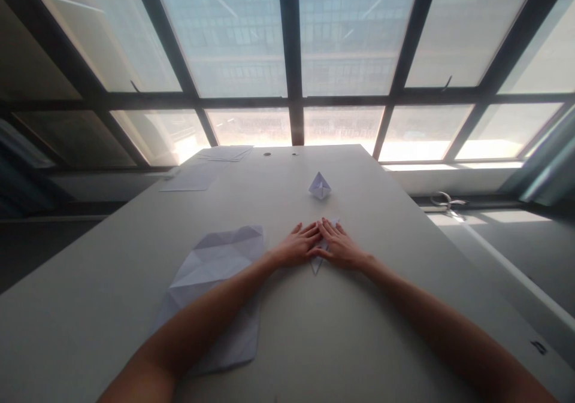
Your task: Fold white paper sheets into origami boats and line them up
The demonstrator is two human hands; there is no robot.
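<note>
Head view: left hand (296,246), right hand (341,247) cover pointed, folded paper (316,264).

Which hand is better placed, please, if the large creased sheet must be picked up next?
Probably left. The left hand is nearer to the large creased sheet, and the left forearm crosses above it. The right hand lies farther off, beyond the left hand.

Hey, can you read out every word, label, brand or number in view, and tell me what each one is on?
There are none that I can read.
The paper under the left arm shows creases, no writing.
The small dark mark at the lower right is too blurred to make out.
</note>
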